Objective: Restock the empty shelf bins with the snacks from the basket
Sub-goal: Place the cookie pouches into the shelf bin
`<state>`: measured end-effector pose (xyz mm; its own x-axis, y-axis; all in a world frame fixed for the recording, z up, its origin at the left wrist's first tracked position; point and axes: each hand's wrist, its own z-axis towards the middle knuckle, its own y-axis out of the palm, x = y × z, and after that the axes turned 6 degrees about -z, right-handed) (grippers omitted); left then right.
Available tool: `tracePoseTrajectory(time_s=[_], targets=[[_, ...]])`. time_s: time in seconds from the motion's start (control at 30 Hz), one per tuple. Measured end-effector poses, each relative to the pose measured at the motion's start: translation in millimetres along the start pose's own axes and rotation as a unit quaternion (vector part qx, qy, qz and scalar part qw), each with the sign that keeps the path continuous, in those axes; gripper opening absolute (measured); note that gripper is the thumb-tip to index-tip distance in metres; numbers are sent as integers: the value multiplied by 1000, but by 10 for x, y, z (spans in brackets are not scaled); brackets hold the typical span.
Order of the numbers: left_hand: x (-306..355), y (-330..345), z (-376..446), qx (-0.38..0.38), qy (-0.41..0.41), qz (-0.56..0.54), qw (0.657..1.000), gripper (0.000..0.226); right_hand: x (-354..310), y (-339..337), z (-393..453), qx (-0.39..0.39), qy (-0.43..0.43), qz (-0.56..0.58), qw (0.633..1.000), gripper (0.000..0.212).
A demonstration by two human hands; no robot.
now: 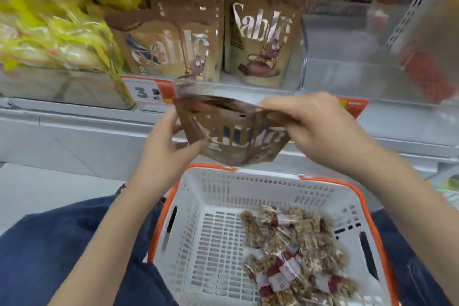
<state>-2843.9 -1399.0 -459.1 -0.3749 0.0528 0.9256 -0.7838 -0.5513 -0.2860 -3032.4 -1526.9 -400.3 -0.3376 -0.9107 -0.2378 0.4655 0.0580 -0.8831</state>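
my left hand point(166, 143) pinches brown pouch point(233, 131) left edge | my right hand point(320, 129) grips its top right | pouch above basket point(188, 208) far rim, near shelf bin point(263, 82) holding matching pouches

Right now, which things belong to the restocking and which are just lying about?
Job: brown pouch held by left hand and right hand; basket; wrapped granola bars; clear bin.
Bystanders: yellow packets; price tag.
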Motion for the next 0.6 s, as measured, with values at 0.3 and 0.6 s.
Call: tracePoseTrajectory(time_s=[0.3,0.6], targets=[[805,-206,1065,113,219,31,969,33,5,-975,787,202,-115,-105,967,44],[187,76,1494,-91,-23,179,979,5,726,-126,1045,20,88,-107,990,28]])
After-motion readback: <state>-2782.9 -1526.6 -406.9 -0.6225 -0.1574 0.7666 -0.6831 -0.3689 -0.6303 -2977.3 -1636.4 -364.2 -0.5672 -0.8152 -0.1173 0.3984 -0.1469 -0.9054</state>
